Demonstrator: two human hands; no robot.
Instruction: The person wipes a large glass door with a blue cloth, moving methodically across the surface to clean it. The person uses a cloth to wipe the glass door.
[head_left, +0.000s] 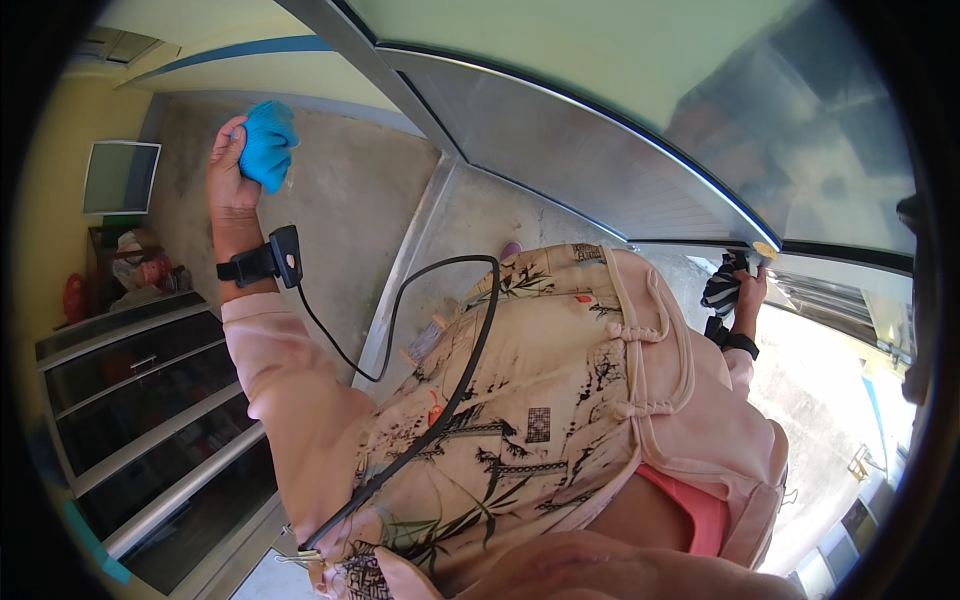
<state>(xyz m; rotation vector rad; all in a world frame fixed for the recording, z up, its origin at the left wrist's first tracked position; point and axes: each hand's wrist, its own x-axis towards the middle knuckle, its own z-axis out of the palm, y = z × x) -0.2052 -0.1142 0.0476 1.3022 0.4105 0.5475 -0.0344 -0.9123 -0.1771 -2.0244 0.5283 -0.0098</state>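
Note:
In the upper left, my left hand (229, 169) is raised at arm's length, its fingers and thumb closed on a bunched blue cloth (268, 146). The cloth touches no surface that I can see. Over on the right, my right hand (748, 289) is at the lower edge of a metal-framed glass door (555, 150). It holds a black-and-white striped bundle (721, 286), perhaps fabric; its exact kind is unclear. A small yellowish piece (765, 250) shows at the door edge by the fingertips. Whether that hand also grips the door is hidden.
A black cable (484, 330) loops from a wrist-strapped device (285, 256) across my printed top. A metal door sill (409, 262) crosses the concrete floor (337, 172). At left stands a dark glass-fronted cabinet (150, 382), with bagged items (142, 262) beyond it.

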